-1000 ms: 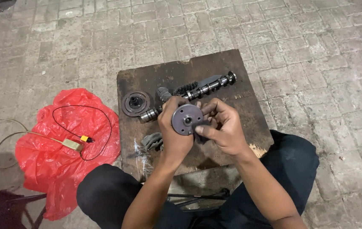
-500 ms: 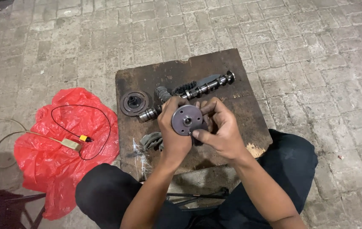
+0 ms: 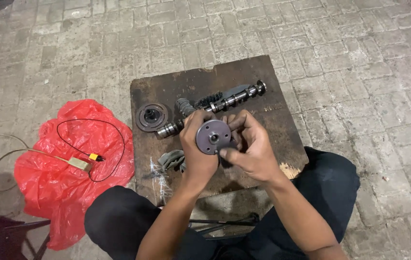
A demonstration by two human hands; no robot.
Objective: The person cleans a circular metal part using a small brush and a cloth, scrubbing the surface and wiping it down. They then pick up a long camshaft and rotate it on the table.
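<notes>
Both my hands hold a round grey metal disc (image 3: 213, 136) with several small holes and a centre bore, raised above a dark wooden board (image 3: 268, 118). My left hand (image 3: 196, 156) grips its left edge from behind. My right hand (image 3: 251, 147) wraps its right side, with fingertips on the lower rim. Behind the disc a long metal camshaft (image 3: 229, 101) lies slantwise on the board. A round dark pulley-like part (image 3: 151, 117) rests at the board's left. A grey rag (image 3: 172, 160) lies under my left wrist.
A red plastic bag (image 3: 61, 178) is spread on the brick paving at left, with a black wire loop and a small yellow-tipped part (image 3: 94, 157) on it. My knees in dark trousers (image 3: 330, 185) flank the board's near edge. A dark metal stand (image 3: 18, 231) shows at lower left.
Hands and disc stay in nearly the same place; the fingers of my right hand shifted slightly around the disc's rim. Nothing on the board moved.
</notes>
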